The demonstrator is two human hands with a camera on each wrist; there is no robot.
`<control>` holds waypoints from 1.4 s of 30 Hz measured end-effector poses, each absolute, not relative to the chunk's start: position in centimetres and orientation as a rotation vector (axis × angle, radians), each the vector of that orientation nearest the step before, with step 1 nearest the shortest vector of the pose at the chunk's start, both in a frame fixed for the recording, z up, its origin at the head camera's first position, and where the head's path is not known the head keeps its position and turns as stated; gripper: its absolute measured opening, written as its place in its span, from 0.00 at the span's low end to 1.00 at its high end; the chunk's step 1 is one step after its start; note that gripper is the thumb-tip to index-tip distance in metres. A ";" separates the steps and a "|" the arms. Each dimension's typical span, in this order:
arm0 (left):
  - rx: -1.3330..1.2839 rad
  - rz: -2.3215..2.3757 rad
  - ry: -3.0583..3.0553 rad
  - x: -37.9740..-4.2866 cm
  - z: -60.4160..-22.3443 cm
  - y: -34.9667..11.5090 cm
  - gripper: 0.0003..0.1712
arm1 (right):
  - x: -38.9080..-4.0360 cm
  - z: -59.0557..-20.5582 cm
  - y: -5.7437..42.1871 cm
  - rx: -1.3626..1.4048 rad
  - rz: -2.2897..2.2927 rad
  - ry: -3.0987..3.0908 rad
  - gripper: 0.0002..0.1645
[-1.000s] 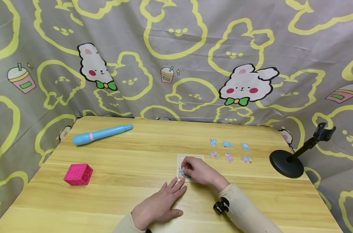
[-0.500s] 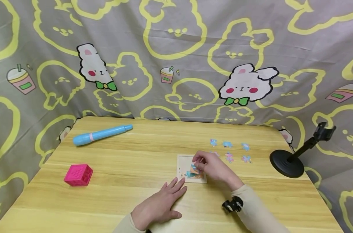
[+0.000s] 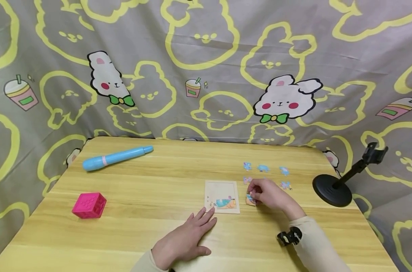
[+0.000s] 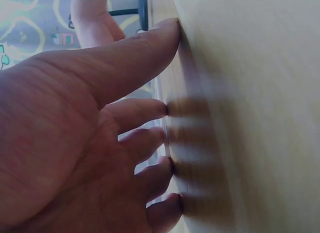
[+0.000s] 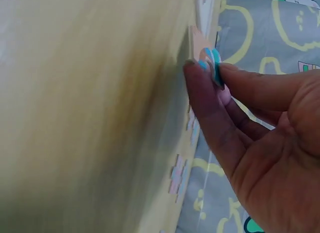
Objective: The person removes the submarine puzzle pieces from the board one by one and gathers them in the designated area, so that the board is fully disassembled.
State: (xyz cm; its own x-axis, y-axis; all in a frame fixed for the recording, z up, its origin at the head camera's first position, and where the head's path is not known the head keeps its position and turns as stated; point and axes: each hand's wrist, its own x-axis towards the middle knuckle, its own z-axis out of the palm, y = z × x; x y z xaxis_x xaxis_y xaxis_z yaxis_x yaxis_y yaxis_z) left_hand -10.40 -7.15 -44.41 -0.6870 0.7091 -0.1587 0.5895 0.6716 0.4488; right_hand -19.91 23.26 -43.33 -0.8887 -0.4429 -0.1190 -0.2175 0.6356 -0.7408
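A light wooden puzzle board (image 3: 220,190) lies on the table, with teal and orange puzzle pieces (image 3: 226,203) set along its lower part. My left hand (image 3: 185,240) rests on the tabletop, fingers spread, its fingertips right at the board's lower left corner. Just to the right of the board, my right hand (image 3: 268,195) pinches a blue and orange puzzle piece (image 3: 249,200) between thumb and fingers. In the right wrist view this piece (image 5: 199,42) is tilted on edge, close over the table. The left wrist view has the left fingertips touching the wood.
Several loose blue and pink puzzle pieces (image 3: 263,167) lie in two rows behind my right hand, which partly hides the nearer row. A black stand (image 3: 332,190) is at the right edge. On the left are a blue flashlight-shaped stick (image 3: 118,157) and a pink block (image 3: 89,206).
My right hand has lifted a puzzle piece off the board and carried it right, past the board's right edge. More of the board now shows. My left hand has stayed in place.
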 end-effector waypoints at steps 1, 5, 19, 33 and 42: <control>1.034 0.524 2.571 -10.4 -44.4 -7.1 0.46 | -19.9 -43.4 23.3 -0.528 -1.095 2.574 0.07; 1.036 0.522 2.579 -10.4 -44.6 -7.1 0.46 | -20.2 -43.8 23.3 -0.503 -1.053 2.603 0.08; 1.023 0.527 2.566 -10.5 -44.6 -7.1 0.46 | -20.3 -44.0 23.5 -0.491 -0.874 2.763 0.05; 1.018 0.510 2.566 -10.6 -44.6 -7.2 0.46 | -18.3 -43.6 16.8 -0.939 -0.713 2.758 0.15; 1.031 0.466 2.596 -10.5 -44.6 -7.2 0.45 | -18.0 -44.4 15.8 -0.905 -0.721 2.713 0.18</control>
State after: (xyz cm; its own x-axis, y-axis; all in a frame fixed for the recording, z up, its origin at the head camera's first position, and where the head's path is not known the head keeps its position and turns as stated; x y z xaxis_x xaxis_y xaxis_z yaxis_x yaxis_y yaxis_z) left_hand -10.53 -7.21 -44.57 -0.6939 0.7016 -0.1622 0.6013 0.6885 0.4055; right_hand -17.97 15.83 -44.38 -0.7951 -0.6059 -0.0275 -0.5124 0.6953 -0.5041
